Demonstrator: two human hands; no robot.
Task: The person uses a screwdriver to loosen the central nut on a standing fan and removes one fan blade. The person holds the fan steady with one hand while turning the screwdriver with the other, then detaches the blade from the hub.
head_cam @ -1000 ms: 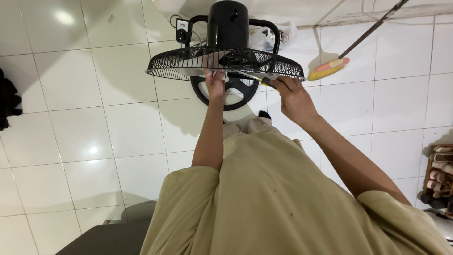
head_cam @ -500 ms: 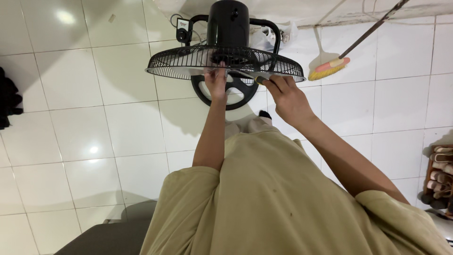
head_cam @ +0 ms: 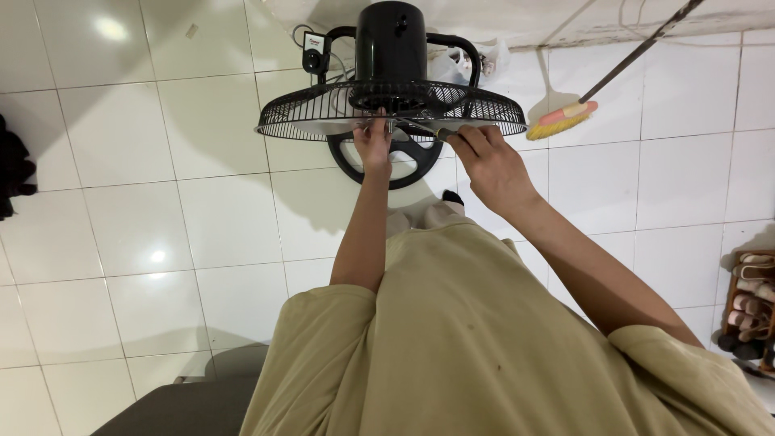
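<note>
At our far left, past the white floor tiles, a dark bundle lies at the frame's edge, well apart from our work. Moving inward, we meet the black wire fan guard, a wide ring held roughly level in front of us, its long span running left to right across our view, with the black motor housing rising behind its middle and the round black base on the floor below. Our left hand reaches straight ahead and up to the centre of the guard, fingers pinched on something small at the hub; we cannot tell just what it grips. Just to the right, our right hand is closed around a screwdriver with a yellow-and-black handle, whose shaft points leftward and slightly away toward that same hub, so the tool's axis lies nearly along the guard's underside. We judge the left hand to be the nearer one to the hub, the right coming in from the side. Farther right, a broom with orange and yellow bristles leans on the tiles, and a shoe rack stands at the right edge.
</note>
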